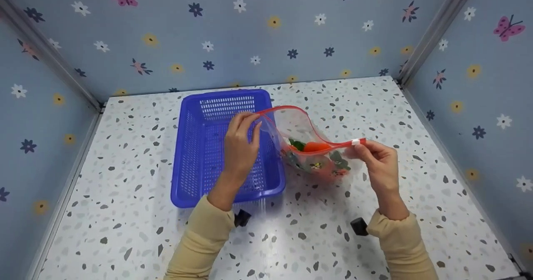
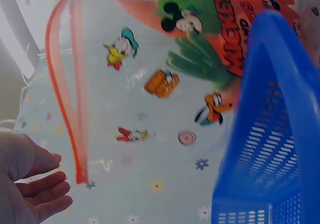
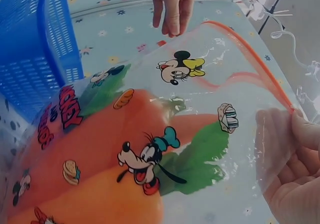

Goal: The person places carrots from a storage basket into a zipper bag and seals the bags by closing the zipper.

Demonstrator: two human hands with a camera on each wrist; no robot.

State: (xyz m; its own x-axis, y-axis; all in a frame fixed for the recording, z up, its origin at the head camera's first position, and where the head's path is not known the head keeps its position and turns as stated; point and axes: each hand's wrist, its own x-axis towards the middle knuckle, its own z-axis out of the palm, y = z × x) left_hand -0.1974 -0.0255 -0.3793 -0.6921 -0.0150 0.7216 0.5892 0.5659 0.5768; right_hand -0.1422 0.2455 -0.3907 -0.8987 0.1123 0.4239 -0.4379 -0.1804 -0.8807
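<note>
A clear zip bag [image 1: 320,163] with a red zip rim and cartoon prints stands open-mouthed over the table, right of a blue basket [image 1: 179,155]. Inside are orange, carrot-like things [image 1: 316,147] with green tops, partly hidden by the prints. At the rim's right end, beside the white slider [image 1: 356,142], my right hand [image 1: 383,165] pinches the bag between thumb and fingers. My left hand [image 1: 240,147] is over the basket, at the rim's left end. In the left wrist view, the left hand's loosely bent fingers [image 2: 47,189] are a little apart from the bag's corner.
The basket has perforated walls and sits left of centre on the speckled white table [image 1: 137,230]. Panels with flowers and butterflies [image 1: 258,34] enclose the table at the back and both sides. A small black object [image 1: 359,226] shows beside the right sleeve.
</note>
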